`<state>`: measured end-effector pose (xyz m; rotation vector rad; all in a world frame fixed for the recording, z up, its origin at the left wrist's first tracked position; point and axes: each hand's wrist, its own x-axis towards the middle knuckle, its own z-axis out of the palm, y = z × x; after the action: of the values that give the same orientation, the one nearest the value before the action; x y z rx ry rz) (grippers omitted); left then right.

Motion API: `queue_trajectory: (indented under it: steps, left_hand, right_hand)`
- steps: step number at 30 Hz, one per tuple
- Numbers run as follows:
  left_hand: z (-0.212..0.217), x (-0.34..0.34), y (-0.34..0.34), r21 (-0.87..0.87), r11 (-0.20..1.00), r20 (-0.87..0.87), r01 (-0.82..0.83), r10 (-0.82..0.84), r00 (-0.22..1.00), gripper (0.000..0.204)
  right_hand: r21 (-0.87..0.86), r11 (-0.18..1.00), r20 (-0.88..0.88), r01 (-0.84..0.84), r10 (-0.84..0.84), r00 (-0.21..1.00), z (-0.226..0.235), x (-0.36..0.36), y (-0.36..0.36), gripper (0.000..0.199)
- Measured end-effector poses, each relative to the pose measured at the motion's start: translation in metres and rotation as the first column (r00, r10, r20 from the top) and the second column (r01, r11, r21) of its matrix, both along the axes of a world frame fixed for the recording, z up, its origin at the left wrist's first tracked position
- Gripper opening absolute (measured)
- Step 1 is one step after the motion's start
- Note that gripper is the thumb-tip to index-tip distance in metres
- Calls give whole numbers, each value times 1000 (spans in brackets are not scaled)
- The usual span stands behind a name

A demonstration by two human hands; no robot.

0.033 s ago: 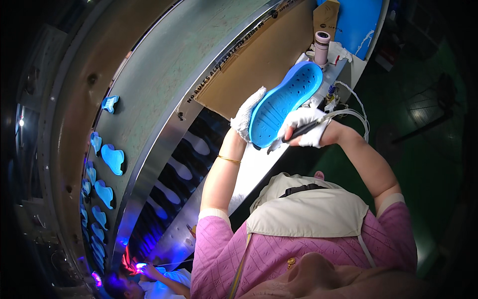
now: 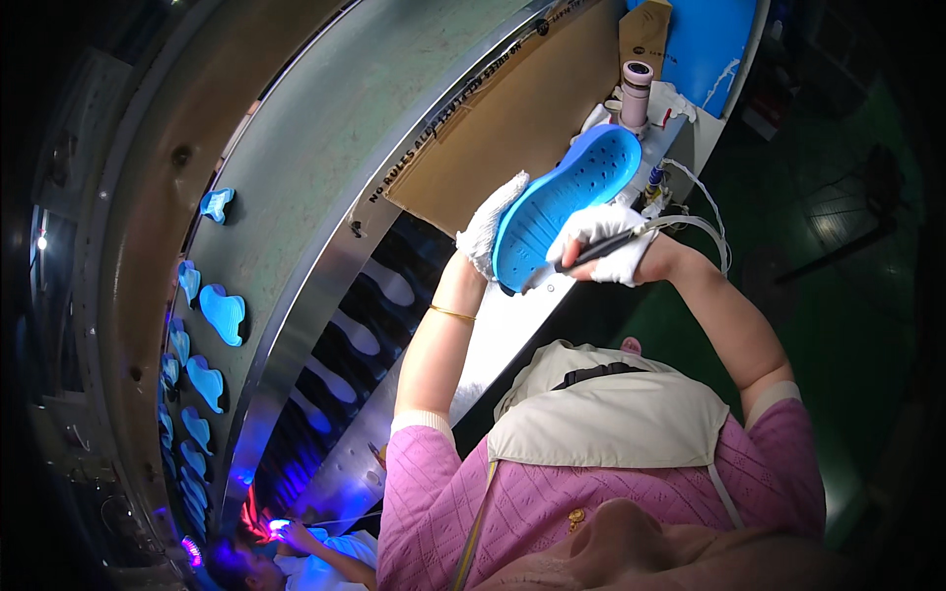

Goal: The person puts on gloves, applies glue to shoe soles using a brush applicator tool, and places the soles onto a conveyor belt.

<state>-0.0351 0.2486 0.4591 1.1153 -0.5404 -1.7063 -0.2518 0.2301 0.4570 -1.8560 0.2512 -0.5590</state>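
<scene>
One perforated blue foam shoe sole [image 2: 567, 207] is raised above the bench [image 2: 512, 325] edge; gloved left hand [image 2: 490, 231] grips its rim, right hand [image 2: 606, 241] is closed around one dark pen-like tool [image 2: 591, 253] at its heel.

Sole: blue foam shoe sole [image 2: 567, 202], long and rounded, its hollow inner face dotted with small holes.
Pose: held up off the bench, tilted, one end high toward the right, the other low.
Support: white-gloved left hand [image 2: 490, 231] cups its lower left edge.
Tool: thin dark pen-like tool [image 2: 591, 252], perhaps a brush, gripped in white-gloved right hand [image 2: 608, 241], tip at the sole's lower rim.
</scene>
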Motion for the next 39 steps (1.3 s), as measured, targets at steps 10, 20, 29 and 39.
queue_trajectory:
  steps: [10,20,29,39]
  left_hand:
    - [3,-5,9,17,990,143,139,-140,980,37]
    - [16,-7,9,37,958,120,284,-287,951,37]
    - [4,-1,5,58,946,228,318,-323,919,54]
    - [-31,-14,11,-250,950,-456,-189,57,888,72]
  right_hand:
    - [-184,983,-168,-16,-15,986,-8,-10,-13,19]
    - [-51,998,-218,-24,12,976,1,-19,-22,13]
    - [-136,991,-271,8,-45,962,6,-49,-48,15]
    - [-306,853,224,423,-367,903,-17,3,38,17]
